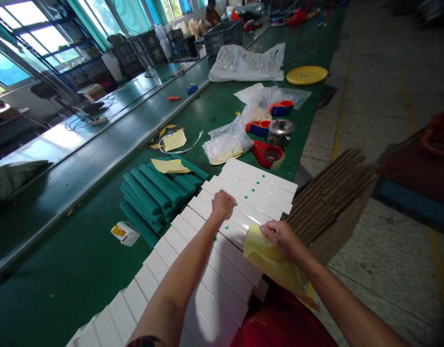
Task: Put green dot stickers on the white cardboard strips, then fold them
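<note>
A long row of white flat boxes lies overlapped along the green table, several of them bearing small green dot stickers. My left hand is closed, its fingertips pressed down on one box near a dot. My right hand is closed on a yellow backing sheet held at the near edge of the boxes. Whether a sticker is under my left fingertips is hidden.
Stacked green strips with a yellow sheet on top lie left of the boxes. Red tape dispensers, a metal pot and plastic bags sit beyond. Cardboard sheets lean at the right. A conveyor belt runs at left.
</note>
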